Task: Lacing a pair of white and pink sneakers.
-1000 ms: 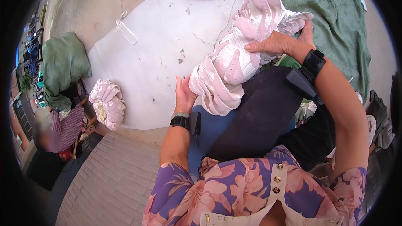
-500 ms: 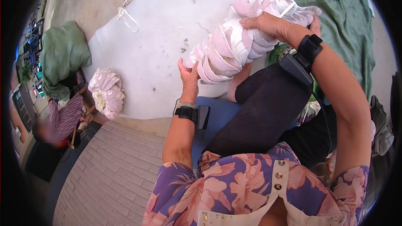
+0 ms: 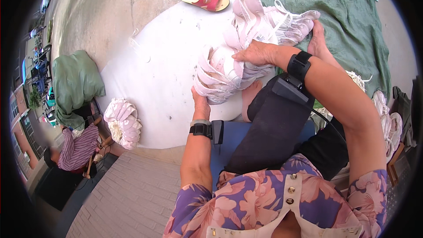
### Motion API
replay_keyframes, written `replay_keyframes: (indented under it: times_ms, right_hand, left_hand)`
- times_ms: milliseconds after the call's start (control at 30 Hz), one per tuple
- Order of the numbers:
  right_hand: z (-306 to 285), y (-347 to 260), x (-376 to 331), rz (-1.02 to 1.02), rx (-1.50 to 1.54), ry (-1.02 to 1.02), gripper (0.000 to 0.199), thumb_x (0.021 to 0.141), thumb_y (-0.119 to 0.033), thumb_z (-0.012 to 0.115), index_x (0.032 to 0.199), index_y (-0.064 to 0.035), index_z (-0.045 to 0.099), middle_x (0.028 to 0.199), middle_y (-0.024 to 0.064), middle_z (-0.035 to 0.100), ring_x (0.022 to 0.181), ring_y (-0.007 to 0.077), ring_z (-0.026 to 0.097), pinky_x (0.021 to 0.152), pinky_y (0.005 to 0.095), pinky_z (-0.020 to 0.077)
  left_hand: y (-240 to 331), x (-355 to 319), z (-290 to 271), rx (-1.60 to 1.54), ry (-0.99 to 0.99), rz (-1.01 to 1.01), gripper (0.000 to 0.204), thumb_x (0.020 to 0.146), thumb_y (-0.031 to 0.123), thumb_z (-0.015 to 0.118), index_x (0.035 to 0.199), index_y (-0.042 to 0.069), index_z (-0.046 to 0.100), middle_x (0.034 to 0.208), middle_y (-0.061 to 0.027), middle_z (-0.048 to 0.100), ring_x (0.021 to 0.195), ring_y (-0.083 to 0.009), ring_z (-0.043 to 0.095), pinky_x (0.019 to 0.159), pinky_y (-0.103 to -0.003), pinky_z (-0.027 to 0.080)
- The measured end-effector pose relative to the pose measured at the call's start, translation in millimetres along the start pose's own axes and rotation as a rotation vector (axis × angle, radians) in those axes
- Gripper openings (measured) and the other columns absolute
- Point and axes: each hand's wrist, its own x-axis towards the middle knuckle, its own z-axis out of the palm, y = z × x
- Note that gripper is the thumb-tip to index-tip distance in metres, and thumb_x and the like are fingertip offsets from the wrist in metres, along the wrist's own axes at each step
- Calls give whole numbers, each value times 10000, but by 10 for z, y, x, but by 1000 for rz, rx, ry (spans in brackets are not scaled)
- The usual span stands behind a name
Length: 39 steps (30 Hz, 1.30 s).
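The right grip [image 3: 257,53] clasps the nested pink-and-white shoe uppers [image 3: 239,33] mid-row over the white sheet [image 3: 163,79], while the left grip [image 3: 201,106], its closure too hidden to tell, supports their near-left end, seemingly against sagging.

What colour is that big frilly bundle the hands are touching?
The bundle is pale pink and white; it shows best in the head view.

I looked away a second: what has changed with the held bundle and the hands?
The near end of the held pink bundle has shifted forward, uncovering a bare ankle or foot. The right hand has moved left; the left hand stays at the bundle's left end. The round bundle and green cloth stayed put.
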Motion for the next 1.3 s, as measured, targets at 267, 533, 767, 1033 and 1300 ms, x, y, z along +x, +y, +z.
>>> replay_keyframes:
  times_ms: [267,533,767,1033,1300]
  right_hand:
    - [-463,-654,-860,-241,87,296,425,695,-293,642,989,11,593,904,137,634,874,249,566,786,314,444]
    - [-454,-1144,-2021,63,236,395,570,706,-682,486,972,-222,693,1051,-17,640,1157,172,447,961,553,33]
    - [-167,-1187,-2461,-50,229,517,675,719,-631,536,1179,-138,561,1198,62,557,1183,209,426,1000,527,72]
    - [254,-1179,-2727,-348,631,343,622,702,-327,733,1173,2,494,1078,119,571,998,200,528,844,321,444]
    - [466,-1535,-2532,-311,214,140,486,778,-337,625,1112,2,521,1056,172,571,973,233,542,851,324,425]
  left_hand:
    - [1033,-834,327,-119,-104,369,538,816,294,607,1267,95,390,1204,-80,488,1085,-203,499,877,-338,453]
    - [1688,-1607,318,-46,-142,922,454,806,300,617,1088,17,402,959,-38,491,889,-136,509,805,-296,445]
    - [1549,-1946,213,114,-229,899,306,860,248,553,1071,51,452,916,-25,519,848,-130,519,758,-271,452]
    - [1189,-2498,-116,239,-272,758,427,911,297,493,1210,13,378,1047,-96,542,915,-148,532,786,-279,453]
    - [1285,-2754,-435,31,-265,547,329,918,191,464,1194,21,408,1070,-115,567,922,-182,577,756,-283,502]
